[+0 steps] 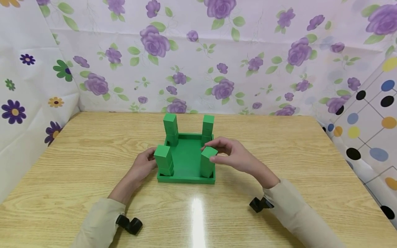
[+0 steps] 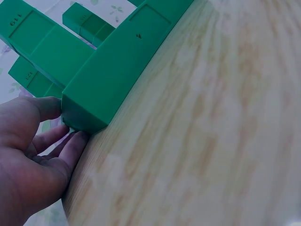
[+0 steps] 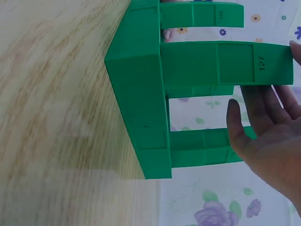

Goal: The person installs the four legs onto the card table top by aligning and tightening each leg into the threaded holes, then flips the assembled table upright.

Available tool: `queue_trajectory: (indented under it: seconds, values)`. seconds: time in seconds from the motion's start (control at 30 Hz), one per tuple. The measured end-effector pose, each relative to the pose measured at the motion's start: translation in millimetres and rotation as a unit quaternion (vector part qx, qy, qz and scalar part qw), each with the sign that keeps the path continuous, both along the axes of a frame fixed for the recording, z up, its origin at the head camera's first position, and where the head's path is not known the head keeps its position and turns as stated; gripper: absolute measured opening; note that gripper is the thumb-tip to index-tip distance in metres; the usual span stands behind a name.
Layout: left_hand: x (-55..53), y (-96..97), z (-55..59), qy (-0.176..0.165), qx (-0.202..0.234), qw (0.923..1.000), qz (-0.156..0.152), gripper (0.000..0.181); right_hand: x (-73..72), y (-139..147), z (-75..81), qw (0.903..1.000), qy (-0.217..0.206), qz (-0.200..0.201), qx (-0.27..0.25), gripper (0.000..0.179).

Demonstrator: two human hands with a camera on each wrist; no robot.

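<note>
A shallow green tray (image 1: 186,180) lies on the table with a square green block tower standing at each corner. My right hand (image 1: 237,156) pinches the near right tower (image 1: 207,165) near its top, thumb on one side and fingers behind. This tower looks slightly turned, and its upper block (image 3: 235,63) carries the number 127. My left hand (image 1: 143,164) is at the tray's left side, beside the near left tower (image 1: 163,160). In the left wrist view its fingertips (image 2: 77,139) touch the tray's outer wall (image 2: 117,70) low at a corner.
The far left tower (image 1: 171,129) and far right tower (image 1: 207,129) stand at the tray's back corners. All of this is on a wood-grain table (image 1: 279,213). Flowered sheeting (image 1: 192,62) hangs behind, and a dotted sheet (image 1: 366,137) covers the right side.
</note>
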State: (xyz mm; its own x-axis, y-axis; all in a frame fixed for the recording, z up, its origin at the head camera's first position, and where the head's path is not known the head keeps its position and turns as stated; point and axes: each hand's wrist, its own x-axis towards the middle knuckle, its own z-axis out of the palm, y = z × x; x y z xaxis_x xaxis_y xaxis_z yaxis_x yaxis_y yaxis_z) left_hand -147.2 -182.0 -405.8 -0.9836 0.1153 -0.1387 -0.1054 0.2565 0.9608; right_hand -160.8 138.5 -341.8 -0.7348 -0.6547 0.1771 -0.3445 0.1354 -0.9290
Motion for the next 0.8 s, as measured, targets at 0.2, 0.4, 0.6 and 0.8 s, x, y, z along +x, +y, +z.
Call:
queue_trajectory:
  seconds: [0.2,0.4,0.6,0.8]
  values:
    - [-0.9,0.2,0.1,-0.001,-0.003,1.0,0.001,0.037,6.1,-2.4,3.9,0.9974,0.027,-0.056,0.036,0.036]
    - [-0.9,0.4,0.2,0.002,-0.001,1.0,0.0,0.037,13.0,-7.0,5.5,0.992,0.053,-0.104,0.048,0.031]
    - [-1.1,0.6,-0.3,0.001,-0.006,1.0,0.004,0.037,21.0,-12.6,3.8,0.9792,0.116,-0.152,0.068,0.03]
    - [-1.3,1.5,-0.6,-0.002,-0.01,0.9999,0.008,0.038,24.6,-15.6,2.6,0.9701,0.149,-0.176,0.075,0.031]
